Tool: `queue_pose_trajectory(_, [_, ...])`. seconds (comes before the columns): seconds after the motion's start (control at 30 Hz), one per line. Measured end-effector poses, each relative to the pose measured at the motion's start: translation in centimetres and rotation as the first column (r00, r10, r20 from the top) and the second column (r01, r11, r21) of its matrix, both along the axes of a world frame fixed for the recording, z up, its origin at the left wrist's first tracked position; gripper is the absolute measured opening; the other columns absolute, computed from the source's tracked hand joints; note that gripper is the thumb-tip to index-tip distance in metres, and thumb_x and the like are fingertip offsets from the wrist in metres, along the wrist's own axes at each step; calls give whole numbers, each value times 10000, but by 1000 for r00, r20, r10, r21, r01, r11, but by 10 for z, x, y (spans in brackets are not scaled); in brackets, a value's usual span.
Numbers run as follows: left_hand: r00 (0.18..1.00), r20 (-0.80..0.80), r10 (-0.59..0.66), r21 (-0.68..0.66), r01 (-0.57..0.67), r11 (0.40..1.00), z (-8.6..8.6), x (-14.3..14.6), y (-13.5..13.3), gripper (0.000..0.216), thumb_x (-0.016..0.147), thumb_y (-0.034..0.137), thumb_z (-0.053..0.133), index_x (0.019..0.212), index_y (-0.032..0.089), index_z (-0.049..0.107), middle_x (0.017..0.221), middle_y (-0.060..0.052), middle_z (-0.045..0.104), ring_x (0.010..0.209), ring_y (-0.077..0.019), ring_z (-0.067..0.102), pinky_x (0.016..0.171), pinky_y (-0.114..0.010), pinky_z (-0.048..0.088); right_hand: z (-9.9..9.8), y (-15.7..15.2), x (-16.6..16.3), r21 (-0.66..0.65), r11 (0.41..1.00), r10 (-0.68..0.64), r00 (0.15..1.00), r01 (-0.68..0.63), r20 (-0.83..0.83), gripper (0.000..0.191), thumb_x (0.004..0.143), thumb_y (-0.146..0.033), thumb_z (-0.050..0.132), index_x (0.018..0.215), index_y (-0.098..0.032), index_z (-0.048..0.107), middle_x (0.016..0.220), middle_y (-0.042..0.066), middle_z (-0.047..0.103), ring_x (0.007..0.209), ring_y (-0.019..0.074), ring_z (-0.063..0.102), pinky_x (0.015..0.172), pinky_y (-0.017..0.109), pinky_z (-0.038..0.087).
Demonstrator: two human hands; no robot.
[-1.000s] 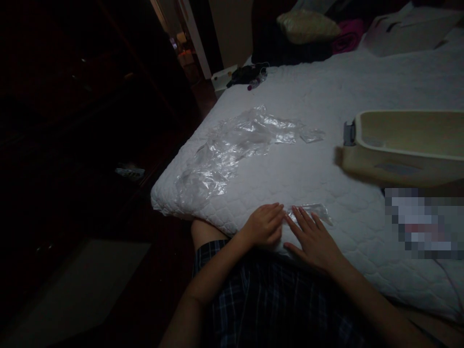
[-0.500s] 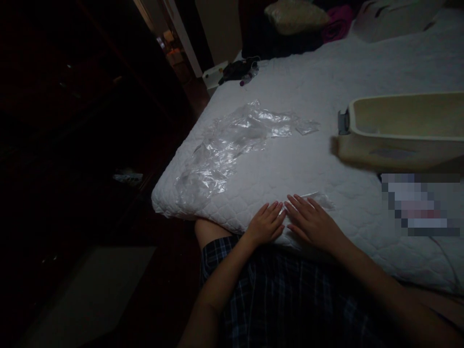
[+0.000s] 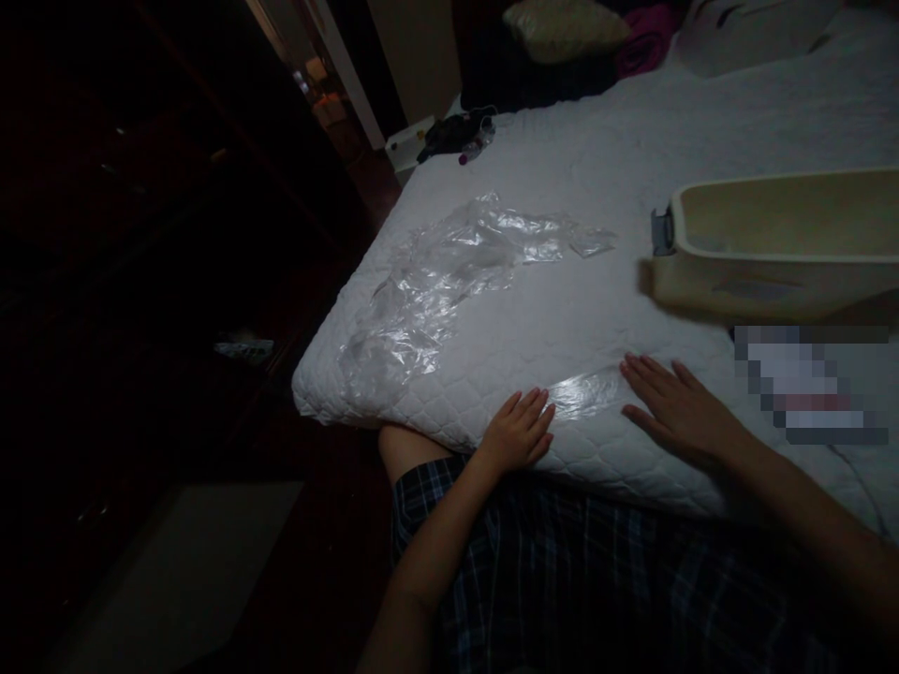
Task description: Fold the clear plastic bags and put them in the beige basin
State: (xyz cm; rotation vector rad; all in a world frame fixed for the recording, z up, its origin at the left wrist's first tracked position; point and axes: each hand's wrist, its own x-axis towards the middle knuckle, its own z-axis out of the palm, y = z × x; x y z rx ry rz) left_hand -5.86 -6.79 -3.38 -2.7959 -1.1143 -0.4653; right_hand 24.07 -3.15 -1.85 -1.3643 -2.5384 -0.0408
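A small clear plastic bag lies flat on the white quilted mattress near its front edge. My left hand rests palm down at the left end of the bag, fingers stretched out. At the bag's right end my right hand also lies flat, its thumb apart from the fingers. Neither hand grasps anything. Beyond my left hand a large crumpled sheet of clear plastic spreads over the mattress.
A cream plastic bin with a grey latch lies at the right. Farther back are a stuffed bag, a magenta roll of cloth, a whitish container and a small bottle. Dark floor runs along the left.
My right hand has slid to the right along the small plastic bag, uncovering its middle. My left hand stays in place. The view has shifted slightly.
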Motion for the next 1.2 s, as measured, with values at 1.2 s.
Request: queue_pose_trajectory(1.2, [964, 258, -64, -164, 109, 980, 36, -7, 52, 420, 867, 381, 431, 1203, 150, 534, 1278, -132, 564, 1238, -224, 482, 1027, -457, 408, 2, -5, -76, 53, 995, 87, 991, -82, -104, 613, 906, -440, 397, 1448, -182, 277, 1461, 130, 371, 1364, 259, 289, 1087, 502, 258])
